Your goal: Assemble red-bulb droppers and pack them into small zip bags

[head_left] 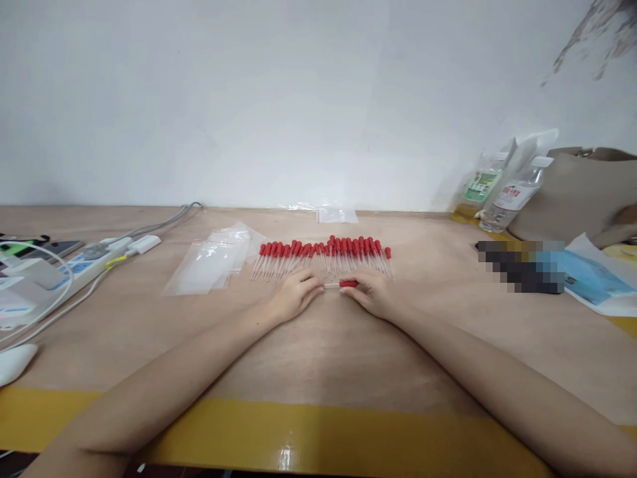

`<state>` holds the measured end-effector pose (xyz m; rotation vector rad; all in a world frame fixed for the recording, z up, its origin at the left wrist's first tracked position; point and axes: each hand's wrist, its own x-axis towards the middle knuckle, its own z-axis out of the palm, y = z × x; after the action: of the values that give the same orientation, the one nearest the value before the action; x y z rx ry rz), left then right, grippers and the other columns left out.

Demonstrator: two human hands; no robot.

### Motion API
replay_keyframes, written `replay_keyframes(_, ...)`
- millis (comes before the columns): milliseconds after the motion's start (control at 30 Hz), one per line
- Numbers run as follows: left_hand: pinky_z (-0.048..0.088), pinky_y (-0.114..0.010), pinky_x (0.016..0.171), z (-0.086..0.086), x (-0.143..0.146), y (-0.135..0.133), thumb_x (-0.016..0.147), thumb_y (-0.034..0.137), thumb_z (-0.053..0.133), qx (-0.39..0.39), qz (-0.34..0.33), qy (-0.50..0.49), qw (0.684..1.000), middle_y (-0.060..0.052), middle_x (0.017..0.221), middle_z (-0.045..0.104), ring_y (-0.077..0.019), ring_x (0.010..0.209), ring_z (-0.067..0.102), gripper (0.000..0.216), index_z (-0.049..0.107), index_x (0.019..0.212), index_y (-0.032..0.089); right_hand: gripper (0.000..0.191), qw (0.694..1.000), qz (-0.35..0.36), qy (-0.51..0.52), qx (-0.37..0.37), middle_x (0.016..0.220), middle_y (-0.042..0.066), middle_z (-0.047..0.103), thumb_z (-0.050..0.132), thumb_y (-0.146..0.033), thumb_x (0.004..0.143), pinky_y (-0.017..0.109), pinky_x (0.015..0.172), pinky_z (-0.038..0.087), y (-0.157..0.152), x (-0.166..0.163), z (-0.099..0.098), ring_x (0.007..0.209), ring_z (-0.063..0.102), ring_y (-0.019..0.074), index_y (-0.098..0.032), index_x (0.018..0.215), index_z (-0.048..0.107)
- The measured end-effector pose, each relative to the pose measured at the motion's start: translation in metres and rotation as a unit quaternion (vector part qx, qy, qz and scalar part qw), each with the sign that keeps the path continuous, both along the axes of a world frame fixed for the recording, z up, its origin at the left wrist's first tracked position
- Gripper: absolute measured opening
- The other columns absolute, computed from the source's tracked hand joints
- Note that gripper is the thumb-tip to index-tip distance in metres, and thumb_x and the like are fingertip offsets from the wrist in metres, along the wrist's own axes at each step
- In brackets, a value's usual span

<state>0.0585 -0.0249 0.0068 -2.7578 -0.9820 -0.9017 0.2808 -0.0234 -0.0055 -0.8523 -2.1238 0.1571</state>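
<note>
Between my two hands lies a dropper (332,285) with a clear tube and a red rubber bulb, held level just above or on the table. My right hand (372,292) pinches it by the bulb. My left hand (297,293) has its fingers closed at the tube's other end; the tip is hidden behind them. Just beyond my hands, a row of several more droppers (355,247) lies side by side, red bulbs pointing to the wall. Left of that row, clear plastic zip bags (202,265) lie in an overlapping stack.
Another clear bag (338,216) lies by the wall. A power strip (89,255) with cables and a white mouse (17,364) are on the left. On the right stand two bottles (515,196), a beige bag (577,196) and a blue packet (592,273). Yellow tape (279,431) edges the table.
</note>
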Motion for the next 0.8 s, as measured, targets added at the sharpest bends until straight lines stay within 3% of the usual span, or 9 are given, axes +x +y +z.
replay_keyframes(100, 0.043, -0.026, 0.067, 0.012, -0.005, 0.007, 0.086, 0.026, 0.044, -0.008, 0.080, -0.035, 0.996, -0.007, 0.079, 0.060, -0.0153, 0.072, 0.054, 0.023, 0.063, 0.085, 0.014, 0.022, 0.995, -0.072, 0.056, 0.036, 0.084, 0.005, 0.064, 0.056, -0.034, 0.079, 0.033, 0.073, 0.045, 0.010, 0.014, -0.001, 0.079, 0.056, 0.0177, -0.020, 0.095, 0.061)
replay_keyframes(233, 0.042, -0.027, 0.066, 0.027, 0.000, 0.030, 0.081, 0.024, 0.050, -0.075, 0.204, -0.044, 0.975, -0.005, 0.070, 0.061, -0.0163, 0.067, 0.056, 0.017, 0.064, 0.079, 0.015, 0.016, 0.969, -0.217, 0.105, 0.060, 0.077, 0.006, 0.063, 0.052, -0.029, 0.078, 0.033, 0.068, 0.044, 0.028, 0.042, -0.003, 0.074, 0.055, 0.0187, -0.018, 0.083, 0.063)
replay_keyframes(433, 0.043, -0.031, 0.069, 0.021, 0.030, 0.060, 0.074, 0.017, 0.050, -0.120, 0.315, -0.009, 0.941, -0.008, 0.075, 0.062, -0.0217, 0.076, 0.058, 0.013, 0.059, 0.083, 0.015, 0.016, 0.949, -0.305, 0.055, 0.054, 0.078, 0.006, 0.064, 0.052, -0.026, 0.073, 0.036, 0.076, 0.038, 0.040, 0.062, -0.009, 0.078, 0.054, 0.0208, -0.018, 0.077, 0.064)
replay_keyframes(600, 0.044, -0.031, 0.067, 0.014, 0.034, 0.057, 0.076, 0.030, 0.052, -0.121, 0.320, -0.005, 0.939, -0.008, 0.075, 0.060, -0.0220, 0.074, 0.056, 0.018, 0.058, 0.081, 0.015, 0.016, 0.937, -0.346, 0.036, 0.030, 0.076, 0.005, 0.062, 0.052, -0.028, 0.073, 0.035, 0.072, 0.036, 0.038, 0.059, -0.010, 0.078, 0.053, 0.0217, -0.018, 0.075, 0.065)
replay_keyframes(733, 0.040, -0.037, 0.082, 0.016, 0.002, 0.039, 0.077, 0.048, 0.049, -0.020, 0.214, 0.010, 0.977, -0.010, 0.087, 0.058, -0.0236, 0.088, 0.053, 0.037, 0.061, 0.087, 0.014, 0.014, 0.939, -0.341, 0.025, 0.037, 0.074, 0.007, 0.061, 0.053, -0.026, 0.072, 0.035, 0.070, 0.036, 0.038, 0.059, -0.011, 0.076, 0.052, 0.0224, -0.019, 0.074, 0.065)
replay_keyframes(800, 0.032, -0.045, 0.091, 0.016, -0.022, 0.028, 0.075, 0.056, 0.049, 0.003, 0.182, 0.042, 0.982, -0.011, 0.104, 0.055, -0.0272, 0.103, 0.047, 0.048, 0.060, 0.103, 0.018, 0.014, 0.942, -0.333, 0.019, 0.046, 0.074, 0.008, 0.060, 0.053, -0.026, 0.073, 0.036, 0.070, 0.037, 0.038, 0.058, -0.012, 0.075, 0.051, 0.0227, -0.018, 0.074, 0.065)
